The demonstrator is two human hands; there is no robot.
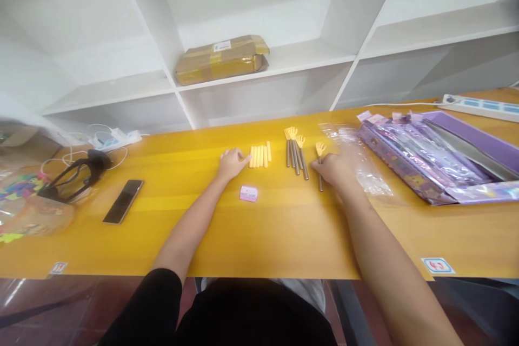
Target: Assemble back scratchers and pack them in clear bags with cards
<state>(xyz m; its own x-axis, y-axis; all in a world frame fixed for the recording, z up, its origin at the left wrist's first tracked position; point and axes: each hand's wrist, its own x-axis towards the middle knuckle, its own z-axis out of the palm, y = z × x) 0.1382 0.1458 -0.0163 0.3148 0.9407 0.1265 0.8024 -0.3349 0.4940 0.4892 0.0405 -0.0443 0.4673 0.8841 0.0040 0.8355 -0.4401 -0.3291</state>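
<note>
My right hand [334, 168] pinches a small back scratcher [320, 150] with a yellow claw head and a metal handle. Left of it, several more back scratchers [298, 158] lie side by side, claws toward the shelf. My left hand [232, 163] rests on the table with its thumb apart from the fingers and nothing visible in it. Its thumb tip is at the left end of a row of short yellow sticks [258, 156]; whether it touches them I cannot tell. A small pink, flat item [248, 193] lies nearer to me, below the row.
Clear plastic bags [360, 165] and a purple box [454, 190] of packaged items lie at right. At left are a phone [124, 201], black glasses [77, 173] and a bin of colourful pieces [34, 205]. A taped cardboard parcel [219, 59] sits on the white shelf. Power strips stand at the back.
</note>
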